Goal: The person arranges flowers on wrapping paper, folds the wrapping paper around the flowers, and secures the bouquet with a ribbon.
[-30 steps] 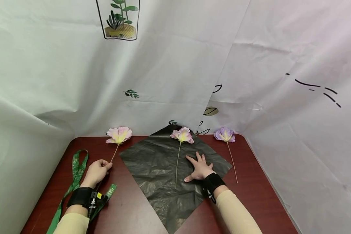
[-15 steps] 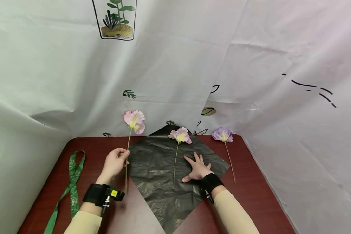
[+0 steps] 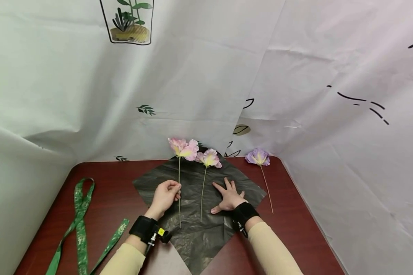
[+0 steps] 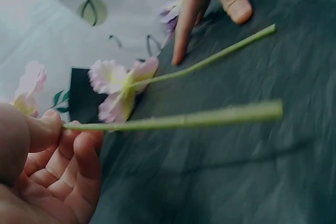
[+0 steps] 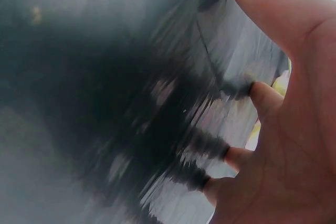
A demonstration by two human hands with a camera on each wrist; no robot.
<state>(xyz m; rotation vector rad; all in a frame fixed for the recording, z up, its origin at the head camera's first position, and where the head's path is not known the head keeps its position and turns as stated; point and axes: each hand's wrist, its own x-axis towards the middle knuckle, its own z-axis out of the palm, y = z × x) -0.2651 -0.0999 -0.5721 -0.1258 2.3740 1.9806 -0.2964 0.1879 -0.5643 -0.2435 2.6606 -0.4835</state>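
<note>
Between thumb and fingertips, my left hand (image 3: 166, 194) pinches the thin stem of a pink artificial flower (image 3: 184, 148), holding it over the left half of a black paper sheet (image 3: 196, 244). In the left wrist view the held stem (image 4: 210, 118) casts a shadow on the sheet, so it is raised. A second pink flower (image 3: 209, 157) lies on the sheet, its stem running toward me between the two hands. My right hand (image 3: 229, 198), fingers spread, presses on the sheet's right part; in the right wrist view its fingertips touch the dark wrinkled surface.
A purple flower (image 3: 258, 157) lies on the red-brown table (image 3: 296, 236) to the right of the sheet. Green patterned ribbon (image 3: 80, 214) lies looped at the left, one end (image 3: 118, 233) near the left forearm. A white printed curtain (image 3: 192, 76) stands behind the table.
My left hand has picked up the left pink flower and carried it rightward from the table to over the black sheet. The right hand stays spread on the sheet.
</note>
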